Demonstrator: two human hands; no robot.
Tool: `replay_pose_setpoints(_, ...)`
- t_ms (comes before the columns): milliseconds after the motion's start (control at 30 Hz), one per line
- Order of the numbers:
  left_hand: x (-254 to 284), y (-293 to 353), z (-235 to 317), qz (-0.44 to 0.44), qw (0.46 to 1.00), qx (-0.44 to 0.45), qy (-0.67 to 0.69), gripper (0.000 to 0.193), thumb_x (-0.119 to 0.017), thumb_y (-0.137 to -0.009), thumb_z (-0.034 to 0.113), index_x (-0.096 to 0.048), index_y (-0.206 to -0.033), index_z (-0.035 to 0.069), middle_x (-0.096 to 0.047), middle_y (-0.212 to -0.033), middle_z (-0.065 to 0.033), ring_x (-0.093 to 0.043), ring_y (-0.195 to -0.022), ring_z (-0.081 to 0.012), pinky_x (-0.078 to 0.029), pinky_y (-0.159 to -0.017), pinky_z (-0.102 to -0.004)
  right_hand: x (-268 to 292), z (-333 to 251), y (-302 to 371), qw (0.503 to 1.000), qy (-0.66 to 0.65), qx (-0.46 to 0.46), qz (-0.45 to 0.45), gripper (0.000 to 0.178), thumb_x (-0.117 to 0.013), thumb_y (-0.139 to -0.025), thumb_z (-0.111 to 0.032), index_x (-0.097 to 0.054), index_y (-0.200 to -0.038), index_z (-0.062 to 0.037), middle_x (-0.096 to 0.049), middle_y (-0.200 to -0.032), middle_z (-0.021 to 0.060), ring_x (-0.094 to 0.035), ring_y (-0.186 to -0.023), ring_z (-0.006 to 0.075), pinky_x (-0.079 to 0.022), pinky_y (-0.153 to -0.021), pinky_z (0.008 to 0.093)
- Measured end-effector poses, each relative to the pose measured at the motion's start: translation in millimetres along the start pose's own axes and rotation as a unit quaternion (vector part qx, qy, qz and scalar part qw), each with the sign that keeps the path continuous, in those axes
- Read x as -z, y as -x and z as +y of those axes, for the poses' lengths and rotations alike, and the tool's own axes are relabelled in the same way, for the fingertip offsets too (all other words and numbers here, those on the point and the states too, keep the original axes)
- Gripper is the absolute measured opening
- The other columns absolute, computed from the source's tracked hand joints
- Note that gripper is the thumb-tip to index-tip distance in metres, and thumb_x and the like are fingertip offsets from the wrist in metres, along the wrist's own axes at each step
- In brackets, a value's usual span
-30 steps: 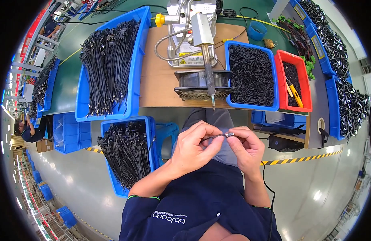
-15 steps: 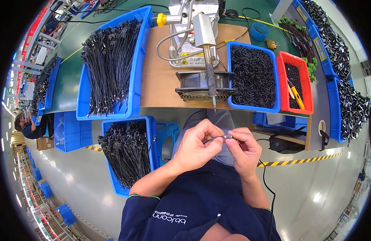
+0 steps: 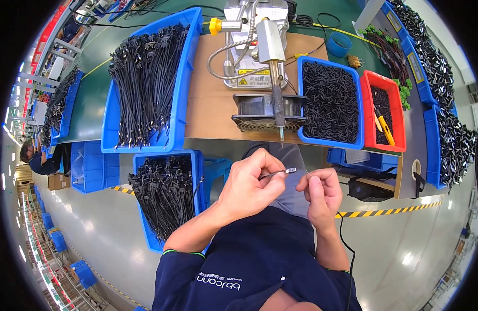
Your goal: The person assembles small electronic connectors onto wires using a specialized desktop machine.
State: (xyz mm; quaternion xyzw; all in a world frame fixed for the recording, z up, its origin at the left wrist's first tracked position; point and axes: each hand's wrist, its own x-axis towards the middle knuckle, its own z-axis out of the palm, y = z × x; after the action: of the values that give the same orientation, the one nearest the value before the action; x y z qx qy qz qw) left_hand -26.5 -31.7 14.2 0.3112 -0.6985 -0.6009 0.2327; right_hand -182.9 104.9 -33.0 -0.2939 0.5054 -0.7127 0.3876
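Note:
Above my lap, my left hand (image 3: 252, 181) pinches a thin black cable with a small metal-tipped connector (image 3: 290, 170) sticking out past its fingertips, toward the right. Just right of that tip is my right hand (image 3: 321, 192), apart from the cable, with its thumb and fingers drawn together. Something very fine seems to show at its fingertips, too small to make out. Beyond my hands, a soldering iron (image 3: 277, 93) points tip-down from its stand over the table edge. A black fan (image 3: 267, 111) sits behind the iron's tip.
Blue bins of black cables stand on the table (image 3: 107, 124) and below it (image 3: 140, 207). On the right are a blue bin of small black sleeves (image 3: 360, 119) and a red bin (image 3: 403, 129) holding yellow-handled cutters (image 3: 386, 129). A black cord (image 3: 348, 241) hangs beside my right arm.
My hands have moved apart: the right one has drawn away from the connector toward the right. The left still holds the cable, whose metal tip is now exposed. The view has shifted slightly.

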Motion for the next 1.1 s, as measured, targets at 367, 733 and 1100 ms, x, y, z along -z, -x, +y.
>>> replay_pose_setpoints(367,10.9,-10.5,16.9,0.042,0.993,-0.033,-0.102,0.014,-0.075,-0.087,0.007,-0.064,-0.093,0.0,-0.07,-0.081,-0.0096,-0.062,-0.064,-0.0184,-0.05,-0.059,-0.0325,-24.0,-21.4,-32.6,0.908,0.327,0.261,-0.033,0.017,-0.078,-0.088,0.006,-0.068,-0.101,0.0001,-0.074,-0.103,0.0134,-0.069,-0.088,0.0248,-0.056,-0.074,0.0334)
replay_pose_setpoints(733,15.0,-17.6,27.2,0.044,0.988,-0.052,-0.138,0.014,-0.074,-0.087,0.008,-0.064,-0.091,0.0,-0.07,-0.081,-0.0127,-0.067,-0.064,-0.0234,-0.053,-0.059,-0.0354,-36.5,-20.4,-43.7,0.904,0.321,0.282,-0.019,0.017,-0.08,-0.082,0.006,-0.069,-0.094,-0.0002,-0.072,-0.108,0.0139,-0.07,-0.092,0.0286,-0.058,-0.079,0.0369)
replay_pose_setpoints(1100,20.7,-27.5,35.4,0.047,0.982,-0.062,-0.17,0.013,-0.075,-0.087,0.006,-0.063,-0.09,0.0,-0.069,-0.078,-0.0086,-0.057,-0.061,-0.0153,-0.046,-0.056,-0.0309,-39.2,-25.5,-55.3,0.907,0.314,0.282,-0.02,0.015,-0.08,-0.082,0.007,-0.07,-0.092,0.0014,-0.072,-0.106,0.0139,-0.071,-0.092,0.0271,-0.059,-0.078,0.0352)
